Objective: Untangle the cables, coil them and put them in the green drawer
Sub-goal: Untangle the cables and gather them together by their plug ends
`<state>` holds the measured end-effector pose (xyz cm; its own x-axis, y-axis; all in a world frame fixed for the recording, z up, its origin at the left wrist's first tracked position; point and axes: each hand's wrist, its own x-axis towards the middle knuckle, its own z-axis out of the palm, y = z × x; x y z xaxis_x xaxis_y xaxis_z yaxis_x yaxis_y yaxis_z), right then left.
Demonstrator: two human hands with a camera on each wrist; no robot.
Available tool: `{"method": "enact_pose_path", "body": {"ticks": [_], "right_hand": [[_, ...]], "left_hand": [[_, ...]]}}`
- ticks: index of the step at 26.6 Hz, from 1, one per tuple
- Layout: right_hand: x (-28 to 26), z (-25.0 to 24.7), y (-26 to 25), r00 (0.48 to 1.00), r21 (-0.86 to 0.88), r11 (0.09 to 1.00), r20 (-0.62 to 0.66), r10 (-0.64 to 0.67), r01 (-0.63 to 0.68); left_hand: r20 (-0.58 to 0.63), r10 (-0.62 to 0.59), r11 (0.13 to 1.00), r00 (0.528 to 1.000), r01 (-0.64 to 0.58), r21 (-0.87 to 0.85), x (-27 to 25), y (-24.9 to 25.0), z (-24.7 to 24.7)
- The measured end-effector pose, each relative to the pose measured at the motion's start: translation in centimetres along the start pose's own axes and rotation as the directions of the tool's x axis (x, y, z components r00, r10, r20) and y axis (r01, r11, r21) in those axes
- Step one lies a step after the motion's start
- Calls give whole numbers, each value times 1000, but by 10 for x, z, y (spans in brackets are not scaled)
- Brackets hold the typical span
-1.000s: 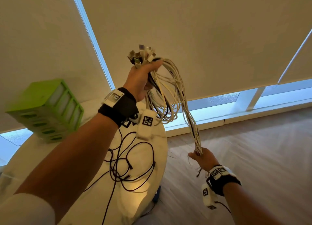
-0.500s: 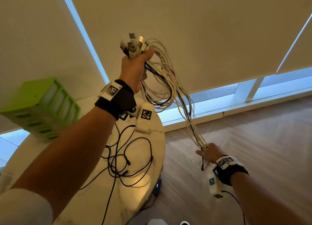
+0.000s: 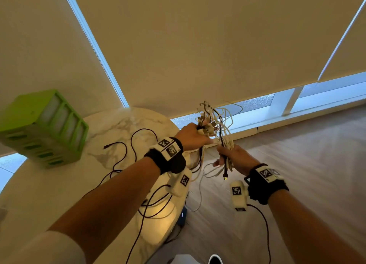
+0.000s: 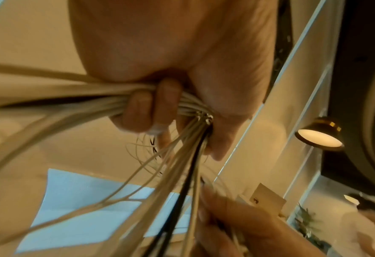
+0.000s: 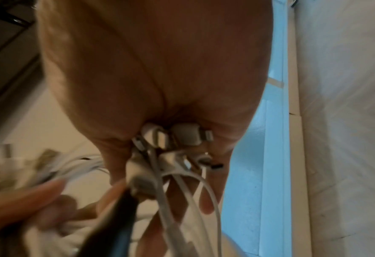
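Observation:
A bundle of white cables (image 3: 221, 131) with a black one among them hangs in the air past the table's right edge. My left hand (image 3: 193, 136) grips one end, where several plugs (image 3: 208, 126) stick out; in the left wrist view its fingers (image 4: 151, 107) curl round the white cables (image 4: 76, 106). My right hand (image 3: 233, 157) grips the other end just below and to the right, with a black plug (image 3: 225, 175) dangling under it. White plugs (image 5: 175, 137) poke out of that fist in the right wrist view. The green drawer unit (image 3: 42, 128) stands at the table's far left.
Loose black cables (image 3: 136, 150) sprawl over the round marble table (image 3: 122, 125). Wooden floor (image 3: 297, 154) lies to the right, with window blinds and a low sill behind. A dark device (image 3: 182, 216) sits on the floor under the table's edge.
My left hand has dropped from high up to just above table height. My right hand has risen to meet it, so the stretched cable bundle is now folded short between both hands.

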<state>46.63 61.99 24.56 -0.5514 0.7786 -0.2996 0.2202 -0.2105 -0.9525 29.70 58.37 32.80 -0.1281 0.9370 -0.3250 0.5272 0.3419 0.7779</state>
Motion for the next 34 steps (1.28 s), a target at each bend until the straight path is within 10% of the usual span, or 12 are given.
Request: {"method": "enact_pose_path", "body": {"ticks": [13, 20, 28, 34], "right_hand": [[-13, 19, -67, 952, -472, 830, 221, -213, 296], [-12, -16, -40, 974, -97, 991, 214, -68, 90], [-4, -28, -17, 985, 402, 903, -147, -96, 148], [-3, 1, -20, 990, 494, 867, -138, -3, 72]], "left_hand": [[-140, -37, 863, 990, -39, -504, -7, 2, 24], [-257, -195, 756, 947, -22, -654, -6, 3, -25], [-370, -152, 734, 917, -146, -664, -17, 2, -80], [-342, -164, 670, 925, -150, -727, -18, 2, -78]]}}
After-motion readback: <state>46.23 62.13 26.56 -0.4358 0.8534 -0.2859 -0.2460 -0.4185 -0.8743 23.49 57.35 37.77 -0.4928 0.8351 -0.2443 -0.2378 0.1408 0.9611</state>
